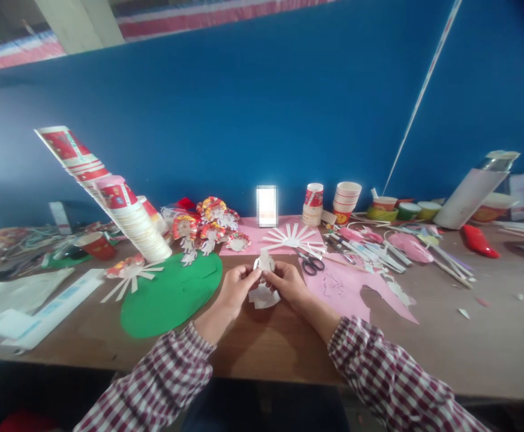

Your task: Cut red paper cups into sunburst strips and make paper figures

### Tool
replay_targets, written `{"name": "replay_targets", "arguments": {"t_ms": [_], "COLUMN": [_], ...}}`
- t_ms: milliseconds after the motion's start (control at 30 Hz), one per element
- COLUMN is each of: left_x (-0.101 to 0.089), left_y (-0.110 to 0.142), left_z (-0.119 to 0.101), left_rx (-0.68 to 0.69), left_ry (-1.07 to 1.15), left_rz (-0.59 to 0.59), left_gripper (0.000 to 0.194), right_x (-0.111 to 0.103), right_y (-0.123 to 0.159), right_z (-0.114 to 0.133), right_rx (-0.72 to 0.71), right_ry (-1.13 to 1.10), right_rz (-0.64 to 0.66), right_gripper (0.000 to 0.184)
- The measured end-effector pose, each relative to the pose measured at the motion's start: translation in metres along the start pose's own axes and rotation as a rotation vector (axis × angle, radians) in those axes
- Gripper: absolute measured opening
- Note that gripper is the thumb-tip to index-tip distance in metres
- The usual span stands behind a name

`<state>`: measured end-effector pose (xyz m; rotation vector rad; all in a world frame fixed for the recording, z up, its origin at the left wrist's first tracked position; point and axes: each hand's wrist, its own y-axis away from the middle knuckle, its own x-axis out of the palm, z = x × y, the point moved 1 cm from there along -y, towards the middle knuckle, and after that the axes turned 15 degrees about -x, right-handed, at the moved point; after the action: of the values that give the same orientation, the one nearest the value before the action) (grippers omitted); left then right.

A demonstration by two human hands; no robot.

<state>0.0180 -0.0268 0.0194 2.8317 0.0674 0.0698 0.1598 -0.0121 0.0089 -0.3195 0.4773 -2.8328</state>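
Note:
Near the middle of the table I pinch a small white paper cutout (264,262) between both hands. My left hand (237,288) grips its left side with thumb and fingers closed, and my right hand (291,287) grips the right side in the same way. A white paper piece (263,298) shows just below my fingers; whether it is joined to the cutout I cannot tell. Black-handled scissors (312,264) lie just right of my right hand. Beyond my hands a paper cup cut into strips (293,238) is spread on pink paper (239,247).
Left are a green paper oval (167,300), a leaning stack of paper cups (129,216) and several decorated paper figures (210,231). Pink paper with drawn lines (338,288) lies right, with markers and scraps beyond. A bottle (473,192) leans near the blue partition (244,108).

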Motion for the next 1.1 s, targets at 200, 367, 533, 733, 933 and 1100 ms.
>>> {"name": "replay_targets", "arguments": {"t_ms": [200,367,533,733,933,1100], "left_x": [-0.007,-0.010,-0.006,-0.005,-0.011,-0.011], "left_y": [-0.007,-0.009,-0.003,0.001,-0.003,-0.001], "left_z": [0.005,0.006,0.005,0.004,0.007,0.005], "left_rx": [0.029,0.047,0.055,0.055,0.044,-0.005], "left_ry": [0.004,0.004,-0.017,-0.013,-0.014,-0.025], "left_rz": [-0.048,-0.062,-0.037,-0.025,-0.045,0.043], "left_gripper": [0.035,0.033,0.031,0.031,0.032,0.036], "right_x": [0.000,0.000,0.000,-0.001,0.001,-0.001], "right_y": [-0.001,-0.001,0.000,0.001,-0.001,0.000], "right_z": [0.000,-0.001,-0.004,-0.008,-0.006,-0.003], "right_rx": [0.019,0.011,0.002,-0.002,-0.005,-0.021], "right_ry": [0.018,-0.008,0.007,0.037,0.093,0.151], "right_rz": [0.045,0.074,0.074,0.090,0.123,0.095], "right_gripper": [0.027,0.030,0.035,0.033,0.024,0.022]}}
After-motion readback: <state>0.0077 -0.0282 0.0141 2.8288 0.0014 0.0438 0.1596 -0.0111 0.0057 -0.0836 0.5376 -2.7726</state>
